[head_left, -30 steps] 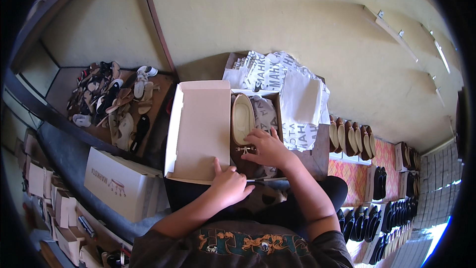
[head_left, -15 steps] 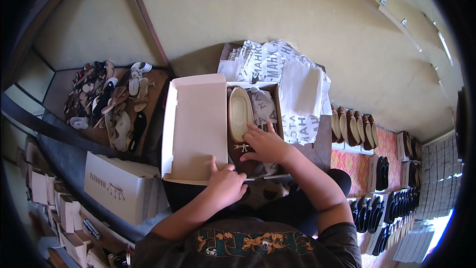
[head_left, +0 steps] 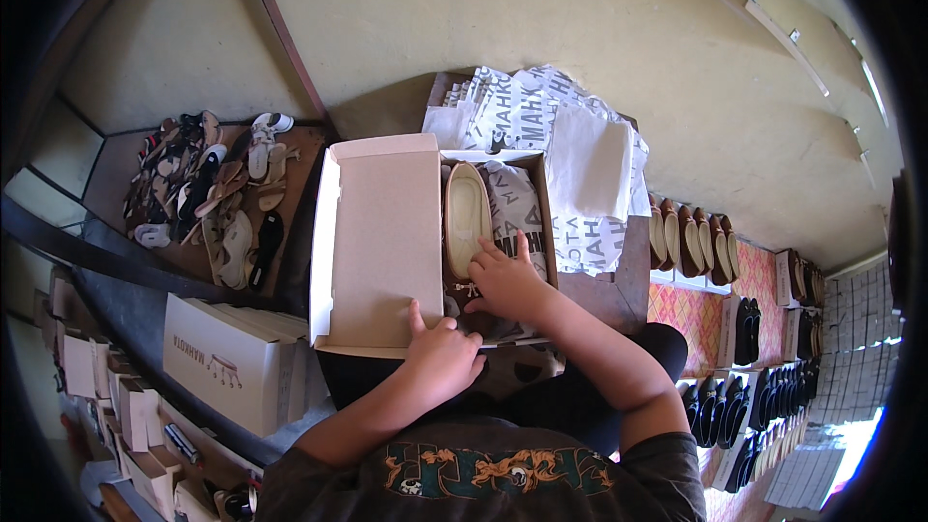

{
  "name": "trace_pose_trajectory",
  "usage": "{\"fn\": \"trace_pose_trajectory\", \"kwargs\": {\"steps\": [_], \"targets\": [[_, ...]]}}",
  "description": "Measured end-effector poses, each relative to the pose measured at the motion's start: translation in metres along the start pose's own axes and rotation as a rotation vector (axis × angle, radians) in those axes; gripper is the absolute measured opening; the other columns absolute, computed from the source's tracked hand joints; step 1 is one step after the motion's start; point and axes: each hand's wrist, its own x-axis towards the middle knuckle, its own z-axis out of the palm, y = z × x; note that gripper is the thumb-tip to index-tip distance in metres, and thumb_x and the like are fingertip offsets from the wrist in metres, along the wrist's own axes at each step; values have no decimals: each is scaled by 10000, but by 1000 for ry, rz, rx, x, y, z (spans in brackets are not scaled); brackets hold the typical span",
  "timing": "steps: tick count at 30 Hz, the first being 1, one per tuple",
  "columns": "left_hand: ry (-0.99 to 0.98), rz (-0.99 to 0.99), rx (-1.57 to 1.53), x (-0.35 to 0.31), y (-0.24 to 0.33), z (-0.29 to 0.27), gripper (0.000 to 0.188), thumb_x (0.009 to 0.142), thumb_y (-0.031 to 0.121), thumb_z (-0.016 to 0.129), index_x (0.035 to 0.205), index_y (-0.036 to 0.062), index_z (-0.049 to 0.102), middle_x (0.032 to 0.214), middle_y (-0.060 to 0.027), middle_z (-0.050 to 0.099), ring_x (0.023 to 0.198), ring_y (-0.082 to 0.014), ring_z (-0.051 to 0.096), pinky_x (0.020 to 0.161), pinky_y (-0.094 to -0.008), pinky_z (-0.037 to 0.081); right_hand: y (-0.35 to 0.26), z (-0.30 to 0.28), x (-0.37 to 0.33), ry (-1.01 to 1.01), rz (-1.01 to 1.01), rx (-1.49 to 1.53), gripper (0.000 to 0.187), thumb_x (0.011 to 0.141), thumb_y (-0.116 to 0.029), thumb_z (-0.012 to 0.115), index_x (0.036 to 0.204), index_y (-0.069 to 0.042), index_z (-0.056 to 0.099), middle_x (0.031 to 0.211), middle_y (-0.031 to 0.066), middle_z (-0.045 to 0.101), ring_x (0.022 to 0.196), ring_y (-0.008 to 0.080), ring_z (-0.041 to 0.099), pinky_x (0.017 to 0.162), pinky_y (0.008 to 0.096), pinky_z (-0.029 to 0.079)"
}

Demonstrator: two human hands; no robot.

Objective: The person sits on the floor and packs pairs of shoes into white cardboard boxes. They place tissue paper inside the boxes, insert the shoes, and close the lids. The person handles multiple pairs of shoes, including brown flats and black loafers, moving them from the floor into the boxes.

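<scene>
Tabletop (head_left: 619,298) of brown stretches behind and beside an open cardboard box (head_left: 548,232), which sits square in front of the person, probably so that both hands reach it without stretching. Its lid (head_left: 382,232) is folded back flat to the left, inner face up, which leaves the compartment on the right uncovered. Loose sheets of printed paper (head_left: 588,169) lie fanned just beyond and to the right of the box, seemingly kept within easy reach yet out of the hands' way. Inside, a brown shoe (head_left: 468,208) lies lengthwise along the lid side, sole down, heel away from the person and toe toward them; crumpled printed paper (head_left: 512,198) fills the space to its right, perhaps to cushion it, though what lies under that paper is hidden. The right hand (head_left: 512,282) comes in from the lower right, palm down over the front of the shoe, fingers spread and touching it rather than clenched; how firmly they press cannot be told. The left hand (head_left: 437,358) lies at the lid's near edge, forefinger straight on the panel and the others curled, maybe steadying it; whether they pinch the edge is unclear. Beside the right thumb shows a small bow-like ornament (head_left: 471,290).
</scene>
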Motion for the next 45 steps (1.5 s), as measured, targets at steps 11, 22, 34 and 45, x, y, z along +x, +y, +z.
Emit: {"fn": "trace_pose_trajectory", "kwargs": {"steps": [11, 22, 34, 45], "targets": [[70, -20, 25, -2, 2, 6, 279, 805, 357, 575, 845, 91, 651, 766, -59, 637, 931, -205, 581, 949, -730, 137, 6, -13, -5, 51, -3, 201, 459, 809, -434, 587, 1100, -87, 509, 1207, 128, 530, 1226, 263, 432, 984, 669, 189], [121, -67, -17, 5, 4, -3, 538, 854, 500, 469, 1227, 113, 513, 1308, -106, 436, 1172, -238, 455, 922, -752, 114, 25, -22, 63, -2, 152, -36, 478, 766, -317, 647, 1177, -106, 523, 1257, 80, 498, 1120, 231, 531, 1018, 647, 168], [-6, -14, 55, 10, 7, -2, 537, 853, 524, 456, 1158, 99, 577, 1419, -186, 290, 1231, -306, 404, 929, -754, 62, 29, 5, 63, -52, 188, -10, 585, 762, -343, 653, 1275, -147, 451, 1374, 65, 411, 1218, 212, 452, 1066, 564, 162], [217, -68, -224, -4, -16, -28, 513, 859, 516, 467, 1213, 152, 533, 1410, -135, 325, 1279, -314, 339, 948, -739, 67, 30, -19, 53, 0, 166, 288, 482, 804, -316, 607, 1241, -152, 487, 1371, 63, 411, 1222, 238, 440, 1036, 613, 176]]}}
